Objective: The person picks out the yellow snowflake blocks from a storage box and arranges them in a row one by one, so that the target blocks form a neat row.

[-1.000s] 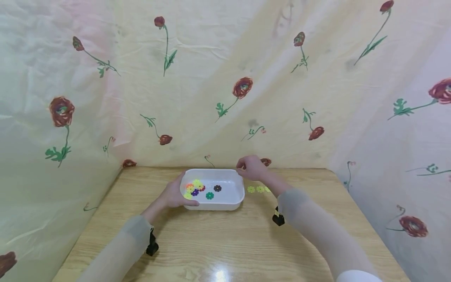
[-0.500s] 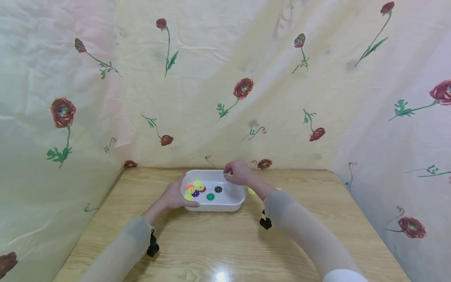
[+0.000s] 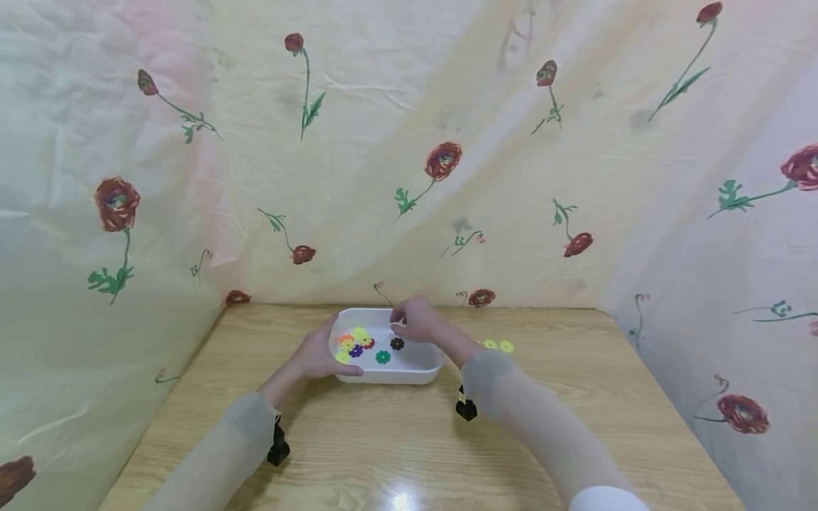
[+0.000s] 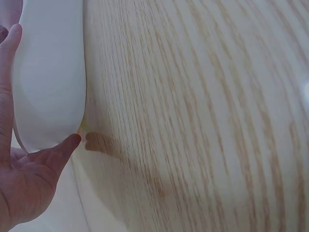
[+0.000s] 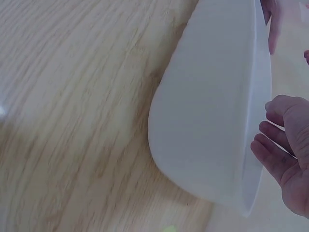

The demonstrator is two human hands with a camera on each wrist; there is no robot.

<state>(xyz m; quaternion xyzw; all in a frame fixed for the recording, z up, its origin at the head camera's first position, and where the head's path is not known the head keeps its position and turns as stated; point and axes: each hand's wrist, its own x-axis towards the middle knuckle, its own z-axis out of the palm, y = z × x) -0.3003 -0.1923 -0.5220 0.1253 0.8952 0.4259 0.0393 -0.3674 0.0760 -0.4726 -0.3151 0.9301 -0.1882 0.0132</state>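
A white plastic basin [image 3: 390,376] stands at the back of the table. My left hand [image 3: 316,353] grips its left end, thumb along the front wall and fingers round the far side. Inside, on the left, lies a heap of yellow, orange, red and purple flower-shaped plastic pieces. A green flower piece [image 3: 383,357] and a dark brown flower piece [image 3: 397,344] lie apart towards the middle. Over the basin is my right hand [image 3: 418,321], fingers loosely bent; in the right wrist view these fingers [image 5: 273,154] are spread beside the rim, with nothing seen between them.
Yellow flower pieces [image 3: 506,346] lie in a row on the wooden table [image 3: 383,440], right of the basin, partly hidden by my right forearm. A flower-printed cloth [image 3: 358,177] hangs close behind the table and along both sides.
My right hand has moved left and lower, from beyond the basin's right rim to over its middle. The left hand keeps its grip on the basin, and the pieces inside stay where they were.
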